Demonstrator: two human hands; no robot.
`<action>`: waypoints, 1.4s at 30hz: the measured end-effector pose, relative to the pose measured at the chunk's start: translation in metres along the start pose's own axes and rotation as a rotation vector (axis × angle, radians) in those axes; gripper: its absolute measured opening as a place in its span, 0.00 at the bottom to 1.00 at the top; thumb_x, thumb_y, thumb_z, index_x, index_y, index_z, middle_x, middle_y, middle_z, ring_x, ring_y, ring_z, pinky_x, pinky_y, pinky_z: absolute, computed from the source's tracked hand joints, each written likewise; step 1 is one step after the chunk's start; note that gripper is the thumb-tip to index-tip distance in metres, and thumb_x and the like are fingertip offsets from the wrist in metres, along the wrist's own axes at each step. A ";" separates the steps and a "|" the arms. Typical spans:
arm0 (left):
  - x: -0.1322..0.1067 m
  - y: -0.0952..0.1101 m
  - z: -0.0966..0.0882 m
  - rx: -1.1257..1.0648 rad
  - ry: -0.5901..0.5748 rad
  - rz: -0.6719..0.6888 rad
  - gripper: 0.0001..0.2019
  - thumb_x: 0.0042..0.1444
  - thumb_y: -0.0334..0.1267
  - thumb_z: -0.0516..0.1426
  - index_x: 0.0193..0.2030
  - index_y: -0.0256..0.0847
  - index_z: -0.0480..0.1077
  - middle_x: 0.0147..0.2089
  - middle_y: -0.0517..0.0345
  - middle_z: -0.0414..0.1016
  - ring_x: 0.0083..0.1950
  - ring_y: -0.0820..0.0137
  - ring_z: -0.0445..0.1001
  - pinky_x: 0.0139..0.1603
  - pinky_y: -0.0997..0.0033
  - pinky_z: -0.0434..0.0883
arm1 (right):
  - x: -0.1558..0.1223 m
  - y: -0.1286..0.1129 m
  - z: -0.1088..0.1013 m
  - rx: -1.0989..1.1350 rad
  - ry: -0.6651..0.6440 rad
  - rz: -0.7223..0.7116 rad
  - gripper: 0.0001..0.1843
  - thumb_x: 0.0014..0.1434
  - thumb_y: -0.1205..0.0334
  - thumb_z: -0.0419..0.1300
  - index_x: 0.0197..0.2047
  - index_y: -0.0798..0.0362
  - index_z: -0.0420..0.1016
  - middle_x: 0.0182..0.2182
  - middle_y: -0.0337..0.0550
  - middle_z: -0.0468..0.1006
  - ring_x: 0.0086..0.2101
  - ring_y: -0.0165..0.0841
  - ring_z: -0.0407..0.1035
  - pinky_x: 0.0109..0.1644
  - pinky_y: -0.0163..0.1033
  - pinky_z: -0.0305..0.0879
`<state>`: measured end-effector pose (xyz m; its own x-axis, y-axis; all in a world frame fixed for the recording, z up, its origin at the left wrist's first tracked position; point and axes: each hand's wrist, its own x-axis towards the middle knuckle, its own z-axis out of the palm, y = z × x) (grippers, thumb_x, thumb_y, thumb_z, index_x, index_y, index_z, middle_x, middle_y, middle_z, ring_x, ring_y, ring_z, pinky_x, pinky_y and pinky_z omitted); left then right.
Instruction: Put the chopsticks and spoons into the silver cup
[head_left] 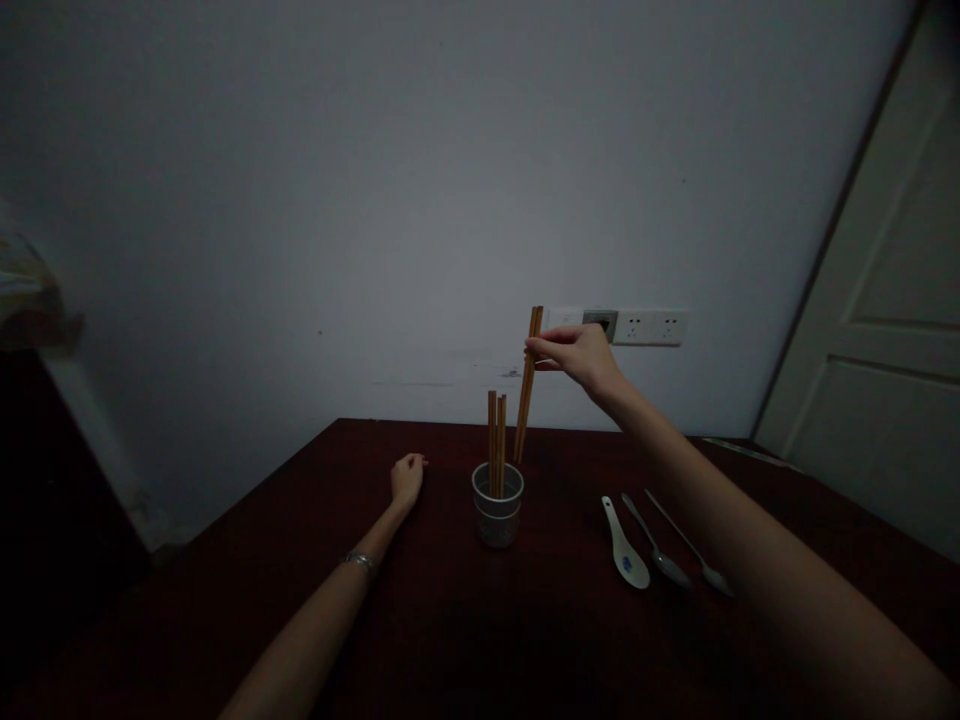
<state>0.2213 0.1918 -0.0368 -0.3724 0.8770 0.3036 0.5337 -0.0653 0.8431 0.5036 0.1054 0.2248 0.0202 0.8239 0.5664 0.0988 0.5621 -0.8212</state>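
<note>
My right hand [581,357] pinches a pair of brown wooden chopsticks [527,395] near their top ends, holding them almost upright with the tips just above the rim of a small metal cup [496,512]. Another pair of chopsticks [496,438] stands inside that cup. My left hand [407,478] rests on the dark red table [420,610] to the left of the cup, fingers curled loosely, a bracelet on the wrist; nothing shows in it.
To the right of the cup lie a white ceramic spoon [625,556] and two metal spoons [660,558] [694,560]. A wall socket strip [637,327] sits behind my right hand. A pale door [885,330] stands at the right; something dark stands at the left.
</note>
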 end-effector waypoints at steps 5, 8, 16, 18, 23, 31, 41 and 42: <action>0.000 -0.002 0.001 -0.010 -0.011 0.019 0.14 0.51 0.37 0.47 0.33 0.37 0.73 0.33 0.54 0.77 0.40 0.66 0.73 0.43 0.71 0.65 | -0.002 0.014 0.008 0.010 0.003 0.031 0.13 0.38 0.60 0.66 0.25 0.63 0.75 0.23 0.47 0.76 0.24 0.32 0.70 0.30 0.41 0.73; -0.001 -0.001 0.000 -0.018 -0.023 0.033 0.14 0.51 0.37 0.47 0.33 0.36 0.73 0.33 0.53 0.77 0.40 0.66 0.73 0.42 0.71 0.65 | -0.005 0.019 0.010 0.013 -0.007 0.047 0.13 0.39 0.60 0.65 0.25 0.63 0.75 0.23 0.47 0.76 0.24 0.32 0.71 0.30 0.41 0.73; -0.003 -0.001 0.000 -0.012 -0.023 0.064 0.14 0.51 0.37 0.47 0.32 0.36 0.72 0.32 0.53 0.77 0.39 0.66 0.73 0.41 0.71 0.65 | -0.011 0.032 0.011 0.004 -0.046 0.043 0.13 0.40 0.58 0.65 0.26 0.61 0.76 0.24 0.45 0.76 0.25 0.32 0.71 0.32 0.41 0.73; -0.002 -0.004 0.001 -0.008 -0.019 0.079 0.14 0.51 0.37 0.47 0.32 0.37 0.72 0.32 0.53 0.77 0.38 0.66 0.73 0.41 0.71 0.65 | -0.013 0.034 0.013 0.011 -0.042 0.054 0.13 0.39 0.58 0.65 0.25 0.61 0.75 0.24 0.45 0.76 0.25 0.32 0.71 0.31 0.41 0.73; -0.001 -0.007 0.002 -0.004 -0.024 0.081 0.14 0.51 0.37 0.46 0.32 0.37 0.72 0.31 0.54 0.77 0.38 0.67 0.73 0.41 0.72 0.64 | -0.015 0.038 0.016 0.018 -0.044 0.078 0.13 0.39 0.58 0.65 0.25 0.61 0.75 0.24 0.46 0.76 0.25 0.32 0.70 0.31 0.40 0.73; -0.004 -0.001 -0.001 0.016 -0.036 0.060 0.13 0.52 0.36 0.46 0.32 0.37 0.72 0.32 0.54 0.77 0.39 0.67 0.73 0.41 0.72 0.64 | -0.020 0.048 0.018 0.030 -0.041 0.092 0.14 0.38 0.58 0.65 0.26 0.61 0.76 0.24 0.46 0.76 0.25 0.32 0.70 0.30 0.39 0.72; -0.005 -0.001 -0.001 0.017 -0.034 0.065 0.13 0.52 0.36 0.47 0.32 0.37 0.72 0.31 0.53 0.77 0.37 0.67 0.73 0.40 0.72 0.65 | -0.033 0.068 0.024 0.010 -0.040 0.122 0.13 0.40 0.58 0.64 0.26 0.60 0.76 0.23 0.45 0.76 0.25 0.32 0.71 0.29 0.38 0.71; -0.005 -0.001 -0.001 0.018 -0.032 0.067 0.13 0.52 0.36 0.47 0.32 0.37 0.72 0.31 0.53 0.77 0.37 0.67 0.73 0.40 0.72 0.65 | -0.035 0.071 0.024 0.002 -0.043 0.118 0.13 0.41 0.58 0.64 0.26 0.60 0.76 0.23 0.44 0.77 0.25 0.32 0.71 0.29 0.37 0.71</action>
<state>0.2221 0.1870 -0.0385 -0.3109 0.8859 0.3442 0.5705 -0.1157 0.8131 0.4855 0.1179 0.1452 -0.0108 0.8867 0.4622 0.0965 0.4610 -0.8821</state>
